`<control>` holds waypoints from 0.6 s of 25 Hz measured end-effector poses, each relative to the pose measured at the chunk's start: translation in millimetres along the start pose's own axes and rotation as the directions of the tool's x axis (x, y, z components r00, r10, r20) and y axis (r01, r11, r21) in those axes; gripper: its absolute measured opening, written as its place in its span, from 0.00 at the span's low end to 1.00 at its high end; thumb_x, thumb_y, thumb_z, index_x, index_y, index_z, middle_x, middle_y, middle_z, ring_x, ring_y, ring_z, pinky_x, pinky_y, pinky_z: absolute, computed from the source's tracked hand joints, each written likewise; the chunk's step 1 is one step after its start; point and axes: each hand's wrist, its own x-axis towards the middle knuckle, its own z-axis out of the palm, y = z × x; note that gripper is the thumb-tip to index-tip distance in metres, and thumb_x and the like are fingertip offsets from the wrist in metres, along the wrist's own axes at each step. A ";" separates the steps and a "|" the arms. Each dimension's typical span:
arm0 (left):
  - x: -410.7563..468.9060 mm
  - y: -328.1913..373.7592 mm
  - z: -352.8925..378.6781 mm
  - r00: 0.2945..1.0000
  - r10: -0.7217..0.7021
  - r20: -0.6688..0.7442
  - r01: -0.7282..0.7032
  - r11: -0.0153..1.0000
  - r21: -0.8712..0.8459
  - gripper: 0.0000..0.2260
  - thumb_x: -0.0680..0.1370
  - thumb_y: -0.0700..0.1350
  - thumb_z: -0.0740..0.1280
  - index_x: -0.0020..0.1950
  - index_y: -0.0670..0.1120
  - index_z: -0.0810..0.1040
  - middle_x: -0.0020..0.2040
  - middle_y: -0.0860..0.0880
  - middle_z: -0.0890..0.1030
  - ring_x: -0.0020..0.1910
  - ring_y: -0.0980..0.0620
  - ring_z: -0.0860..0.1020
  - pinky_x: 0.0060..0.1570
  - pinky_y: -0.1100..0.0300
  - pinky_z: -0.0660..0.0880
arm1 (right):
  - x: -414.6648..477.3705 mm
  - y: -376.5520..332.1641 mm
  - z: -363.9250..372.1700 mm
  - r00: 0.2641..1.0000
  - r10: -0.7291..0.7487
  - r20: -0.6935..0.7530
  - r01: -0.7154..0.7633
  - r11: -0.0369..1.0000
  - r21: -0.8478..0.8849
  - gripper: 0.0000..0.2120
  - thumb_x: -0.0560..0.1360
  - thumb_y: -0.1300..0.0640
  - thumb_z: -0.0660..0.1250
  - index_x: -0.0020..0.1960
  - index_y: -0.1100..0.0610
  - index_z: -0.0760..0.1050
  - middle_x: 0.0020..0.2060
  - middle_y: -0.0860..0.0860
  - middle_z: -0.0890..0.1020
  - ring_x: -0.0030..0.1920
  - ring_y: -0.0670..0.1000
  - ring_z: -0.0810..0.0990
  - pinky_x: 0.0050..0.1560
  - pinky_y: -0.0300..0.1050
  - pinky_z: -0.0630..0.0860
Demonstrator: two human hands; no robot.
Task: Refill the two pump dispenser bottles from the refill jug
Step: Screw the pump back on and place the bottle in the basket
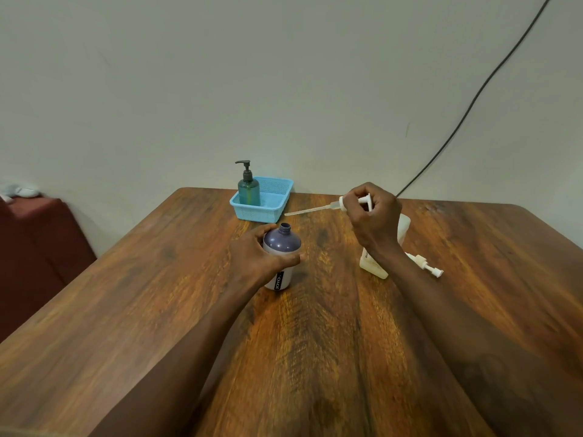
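A purple bottle [281, 242] with a white label stands uncapped on the wooden table [157, 294]; my left hand [257, 255] grips its body. My right hand [372, 219] holds a white pump head [342, 204] above the table, its long dip tube [307, 211] pointing left. Behind my right wrist stands a pale, translucent refill jug [404, 227], mostly hidden. A second white pump head [426, 264] lies on the table to the right of my forearm. A green dispenser bottle [249, 188] with a dark pump stands in a blue basket [271, 209] at the back.
A black cable [473, 99] runs down the wall to the table's back edge. A dark red piece of furniture [34, 244] stands left of the table. The table's near half holds only my forearms.
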 end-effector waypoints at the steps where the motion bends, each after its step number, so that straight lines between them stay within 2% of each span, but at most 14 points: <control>1: -0.5 -0.2 -0.6 1.000 -0.001 -0.006 0.001 1.000 0.001 0.31 0.61 0.59 0.85 0.60 0.59 0.78 0.52 0.60 0.80 0.50 0.63 0.79 0.43 0.73 0.71 | 3.0 -1.3 -2.5 1.000 0.000 -0.019 0.000 1.000 0.024 0.11 0.74 0.52 0.68 0.41 0.58 0.82 0.33 0.44 0.80 0.35 0.41 0.80 0.34 0.26 0.71; 9: 2.0 2.6 0.8 1.000 -0.004 0.007 0.004 1.000 0.029 0.32 0.61 0.58 0.85 0.62 0.54 0.80 0.53 0.57 0.81 0.49 0.61 0.79 0.42 0.71 0.71 | 6.3 1.0 -6.3 0.995 -0.053 0.090 0.050 0.998 0.041 0.16 0.72 0.46 0.66 0.40 0.58 0.83 0.32 0.45 0.81 0.35 0.42 0.79 0.33 0.27 0.71; 13: 1.9 0.6 1.6 1.000 0.000 0.010 -0.001 0.999 0.048 0.33 0.61 0.59 0.84 0.63 0.53 0.80 0.54 0.57 0.82 0.50 0.60 0.79 0.44 0.71 0.71 | 12.4 -2.1 -9.9 0.983 -0.074 0.169 0.073 0.997 0.013 0.12 0.73 0.47 0.69 0.41 0.55 0.82 0.34 0.45 0.82 0.35 0.42 0.80 0.34 0.28 0.72; 15: 0.6 0.3 1.6 1.000 0.024 0.010 -0.024 0.999 0.047 0.32 0.62 0.58 0.84 0.62 0.53 0.80 0.54 0.57 0.81 0.51 0.59 0.79 0.45 0.71 0.71 | 17.1 -4.6 -12.7 0.967 -0.045 0.253 0.040 0.999 0.024 0.09 0.73 0.49 0.73 0.45 0.54 0.82 0.38 0.46 0.84 0.37 0.45 0.82 0.34 0.34 0.77</control>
